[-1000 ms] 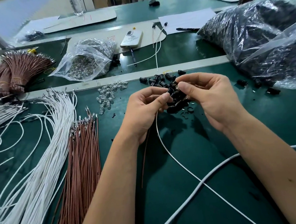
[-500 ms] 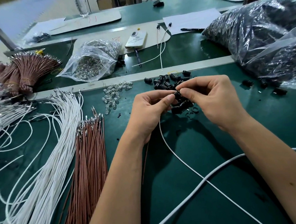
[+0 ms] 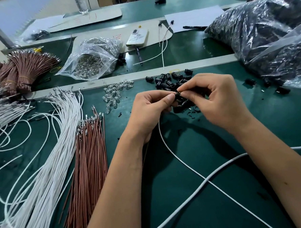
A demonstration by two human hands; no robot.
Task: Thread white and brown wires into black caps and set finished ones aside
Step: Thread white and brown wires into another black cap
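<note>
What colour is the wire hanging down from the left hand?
White wire, head view.

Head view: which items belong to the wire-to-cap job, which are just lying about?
Job: black cap pinched by left hand and right hand; white wire; loose caps; white wires; brown wires.

Lying about: phone; pen; paper.

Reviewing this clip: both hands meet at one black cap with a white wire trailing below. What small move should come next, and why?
Probably push the white wire a little further into the black cap. The left hand and right hand both pinch at that cap, the wire hangs from under the left hand, and a brown wire seems to trail there too. Whether either is seated is hidden.
</note>
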